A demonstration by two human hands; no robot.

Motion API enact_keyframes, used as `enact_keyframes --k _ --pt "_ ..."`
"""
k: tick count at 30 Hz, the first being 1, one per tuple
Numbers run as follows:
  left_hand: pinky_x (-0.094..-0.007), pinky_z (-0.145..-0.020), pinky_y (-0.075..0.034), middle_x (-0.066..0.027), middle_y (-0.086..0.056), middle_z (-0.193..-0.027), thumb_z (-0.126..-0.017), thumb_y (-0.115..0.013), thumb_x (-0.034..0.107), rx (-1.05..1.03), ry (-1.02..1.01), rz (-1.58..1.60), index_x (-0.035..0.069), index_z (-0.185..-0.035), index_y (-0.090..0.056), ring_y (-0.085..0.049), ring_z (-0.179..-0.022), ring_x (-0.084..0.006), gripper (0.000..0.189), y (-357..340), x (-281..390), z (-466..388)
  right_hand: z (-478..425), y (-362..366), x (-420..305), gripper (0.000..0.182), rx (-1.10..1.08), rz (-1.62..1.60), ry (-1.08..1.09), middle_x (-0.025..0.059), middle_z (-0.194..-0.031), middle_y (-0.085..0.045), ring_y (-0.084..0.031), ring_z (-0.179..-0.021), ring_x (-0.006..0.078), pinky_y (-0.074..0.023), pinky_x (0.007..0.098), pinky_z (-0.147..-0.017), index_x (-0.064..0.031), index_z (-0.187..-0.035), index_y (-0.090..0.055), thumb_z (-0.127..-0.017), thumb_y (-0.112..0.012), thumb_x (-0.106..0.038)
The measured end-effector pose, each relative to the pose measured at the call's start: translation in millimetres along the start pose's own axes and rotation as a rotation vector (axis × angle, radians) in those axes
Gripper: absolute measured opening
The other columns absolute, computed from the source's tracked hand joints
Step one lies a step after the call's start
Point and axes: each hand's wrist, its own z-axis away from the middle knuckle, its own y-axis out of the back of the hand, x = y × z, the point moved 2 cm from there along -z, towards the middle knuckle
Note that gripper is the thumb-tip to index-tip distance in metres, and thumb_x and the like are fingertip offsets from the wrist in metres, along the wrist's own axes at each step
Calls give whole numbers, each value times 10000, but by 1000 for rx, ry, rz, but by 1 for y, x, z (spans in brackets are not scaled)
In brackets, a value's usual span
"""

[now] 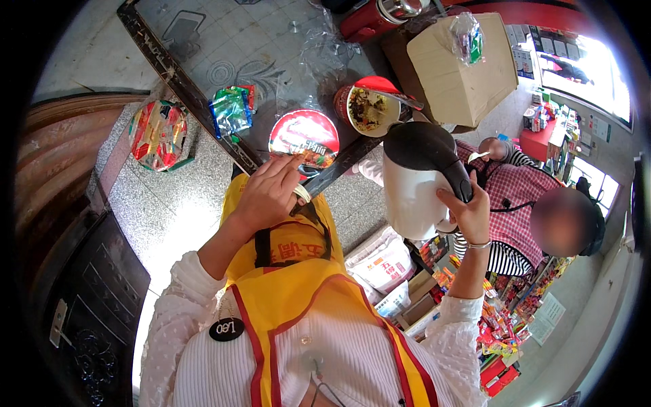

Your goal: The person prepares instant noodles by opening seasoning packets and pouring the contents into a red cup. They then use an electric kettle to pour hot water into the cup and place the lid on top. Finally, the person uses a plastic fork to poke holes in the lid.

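Observation:
My right hand (465, 211) grips the black handle of a white electric kettle (412, 196), lifted just off the near edge of the table. My left hand (269, 193) is at the near edge of an instant noodle cup (303, 135), its fingertips on the printed red lid. Light glares off that lid, and the cup's body is mostly hidden. A curved pale item (302, 193) shows by my left thumb, too partly covered to identify. To the right, an opened noodle cup (374, 109) holds dry noodles and seasoning, its red lid folded back.
Torn seasoning sachets (232, 109) lie on the glass-topped table (254, 46). A cardboard box (463, 71) and a red flask (368, 20) stand at the back right. Beside the table are a foil-covered stool (160, 135), white sacks (384, 262), and a person (513, 213) in a checked apron.

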Motion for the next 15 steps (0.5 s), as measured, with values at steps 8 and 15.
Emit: enact_keyframes --k 8,15 --pt "-429 -962 -364 -163 -515 -1211 -712 -491 53 -8 0 8 -35 -996 -500 -489 -1112 -315 297 3 3 5 4 4 -14 264 -28 20 9 93 -797 -469 -364 -710 133 -244 267 -599 33 -834 -598 -694 -708 -162" --pt "-436 -961 -367 -164 -517 -1207 -710 -484 49 2 0 7 -36 -1007 -498 -492 -1109 -321 309 0 4 12 12 8 -34 232 -2 -45 -52 9 -514 -518 -456 -391 55 -324 213 -354 39 -768 -591 -706 -708 -152"
